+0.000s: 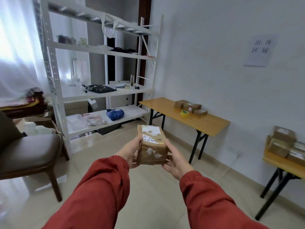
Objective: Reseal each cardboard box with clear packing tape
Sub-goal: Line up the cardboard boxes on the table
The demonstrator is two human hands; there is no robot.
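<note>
I hold a small brown cardboard box [152, 146] out in front of me, above the floor. It carries a torn white label on top and scraps of old clear tape on its near face. My left hand [132, 148] grips its left side and my right hand [175, 160] grips its right side, fingers curled under. A roll of packing tape [185, 113] lies on the yellow table [166, 108] by the wall, next to several small cardboard boxes [191, 107]. More boxes [286, 146] are stacked on a second yellow table [280, 163] at the right edge.
A white metal shelf rack [102, 91] with bags and clutter stands at the back left. A brown padded chair [31, 154] sits at the left. A paper sign [260, 50] hangs on the white wall. Tiled floor lies between me and the tables.
</note>
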